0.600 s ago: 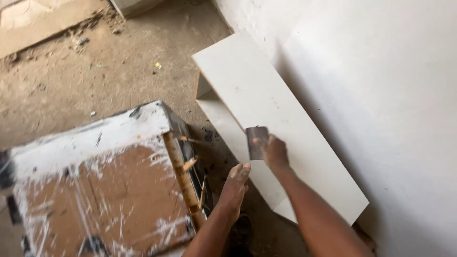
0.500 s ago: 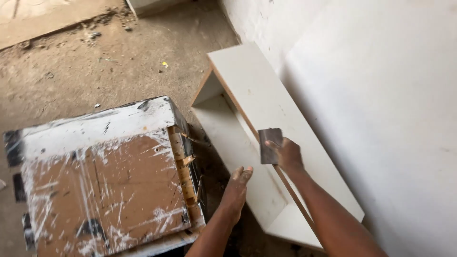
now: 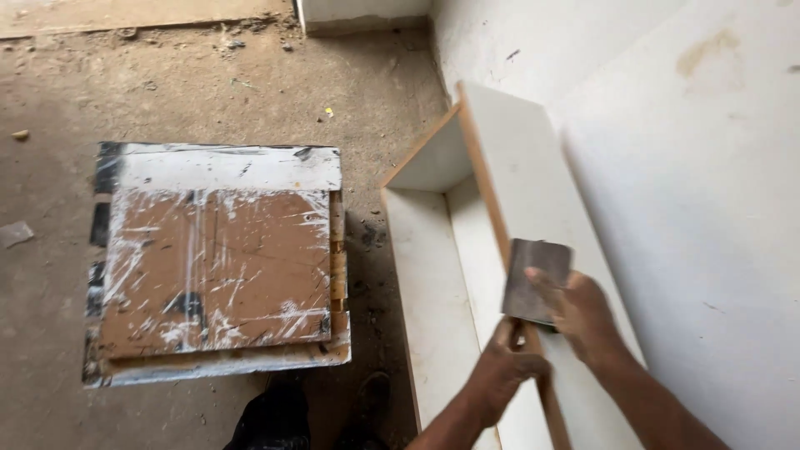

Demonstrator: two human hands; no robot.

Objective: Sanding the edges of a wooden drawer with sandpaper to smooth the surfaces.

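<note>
bare, dusty concrete floor runs up to a white wall on the right, and against that wall leans a long white shelf unit with a raw brown edge, its long axis running away from the person toward the far corner. the right hand grips a dark rectangular sanding pad flat against the upper panel, just beside the brown edge. the left hand is closed around that same edge a little nearer the body, almost touching the pad's lower corner. the right hand is the one on the pad. left of the unit, well apart, sits a paint-smeared brown board stack. a dark shoe shows below it.
</note>
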